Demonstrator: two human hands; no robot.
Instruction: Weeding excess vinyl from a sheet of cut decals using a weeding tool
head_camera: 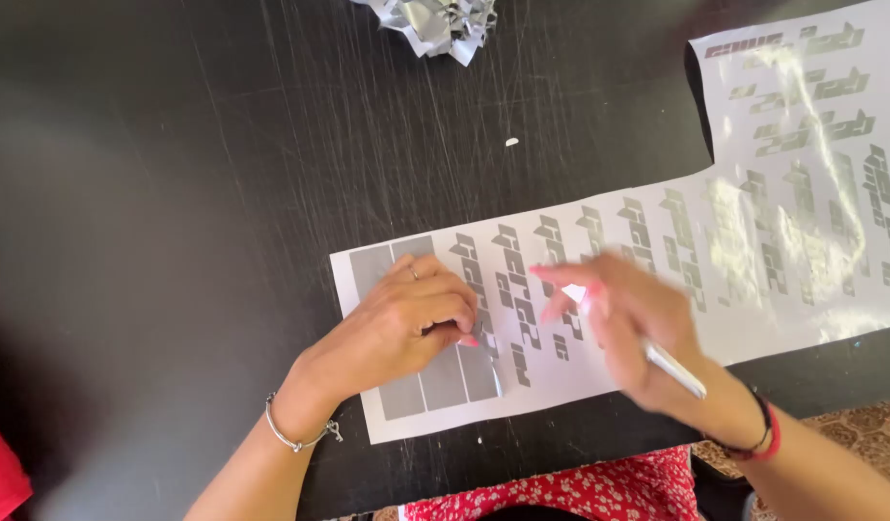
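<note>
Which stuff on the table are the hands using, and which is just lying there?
In use: sticker sheet under both hands; silver tool in the right hand; left hand pressing the grey strips.

Lying about: crumpled silver scrap; tiny white fleck.

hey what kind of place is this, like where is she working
Likely a craft or sign-making bench: a scratched black table, a long sheet of silver vinyl decals under both hands, and a crumpled wad of peeled silver scrap.

I see my left hand (pixel 416 314) pressed on the silver strips at the near end of a white vinyl sticker sheet (pixel 753 318) on the black table (pixel 175 193). My blurred right hand (pixel 638 318) grips a silver pen-like tool (pixel 674 369). Crumpled silver scrap (pixel 435 24) lies well apart at the table's far edge.
</note>
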